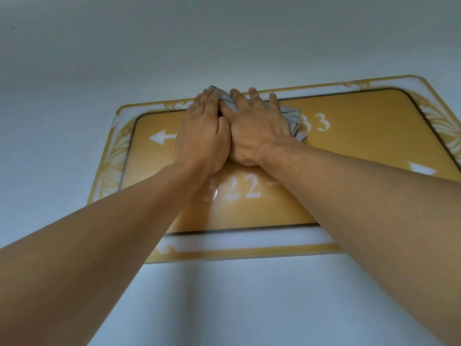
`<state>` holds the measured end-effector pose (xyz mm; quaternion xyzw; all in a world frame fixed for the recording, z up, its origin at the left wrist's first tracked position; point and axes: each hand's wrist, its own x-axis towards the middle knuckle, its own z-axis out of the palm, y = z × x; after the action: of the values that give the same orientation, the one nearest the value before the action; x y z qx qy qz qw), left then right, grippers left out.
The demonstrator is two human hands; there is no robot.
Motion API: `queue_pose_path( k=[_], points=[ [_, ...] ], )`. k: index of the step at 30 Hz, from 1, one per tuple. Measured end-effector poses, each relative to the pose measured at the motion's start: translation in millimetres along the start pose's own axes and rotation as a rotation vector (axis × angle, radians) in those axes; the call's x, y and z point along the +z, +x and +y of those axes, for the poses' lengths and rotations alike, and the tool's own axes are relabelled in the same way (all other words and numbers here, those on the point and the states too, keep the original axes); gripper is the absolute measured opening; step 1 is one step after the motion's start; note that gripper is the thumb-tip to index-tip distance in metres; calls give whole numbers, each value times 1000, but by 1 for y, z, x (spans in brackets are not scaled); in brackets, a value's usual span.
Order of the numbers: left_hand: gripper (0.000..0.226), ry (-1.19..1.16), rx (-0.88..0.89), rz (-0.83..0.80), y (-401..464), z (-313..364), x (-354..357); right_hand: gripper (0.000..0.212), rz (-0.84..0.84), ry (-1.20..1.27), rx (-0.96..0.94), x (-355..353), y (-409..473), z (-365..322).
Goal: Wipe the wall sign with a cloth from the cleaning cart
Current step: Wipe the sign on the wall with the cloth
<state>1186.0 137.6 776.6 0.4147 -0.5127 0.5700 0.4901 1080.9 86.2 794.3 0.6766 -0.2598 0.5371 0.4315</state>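
Observation:
A gold wall sign with a white ornate border hangs on the pale wall above me, showing white arrows and room numbers. A grey cloth lies flat against the upper middle of the sign. My left hand and my right hand press side by side on the cloth, fingers pointing up toward the sign's top edge. Most of the cloth is hidden under the hands; its folds stick out at the right and between the fingertips. Both forearms cover part of the numbers.
Plain pale wall surrounds the sign on all sides. The sign's right end runs to the edge of the view. The cleaning cart is out of sight.

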Motion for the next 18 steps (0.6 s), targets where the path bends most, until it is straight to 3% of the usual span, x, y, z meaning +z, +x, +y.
queue_pose_path(
  k=[8,13,18],
  points=[
    [49,48,-66,-40,42,-14,-9,81,14,31,-1,0,45,2],
    [42,48,-96,-21,55,-20,-7,108,-11,41,-10,-2,61,2],
    [37,-32,-103,46,56,-24,-2,117,2,35,-27,0,70,2]
  ],
)
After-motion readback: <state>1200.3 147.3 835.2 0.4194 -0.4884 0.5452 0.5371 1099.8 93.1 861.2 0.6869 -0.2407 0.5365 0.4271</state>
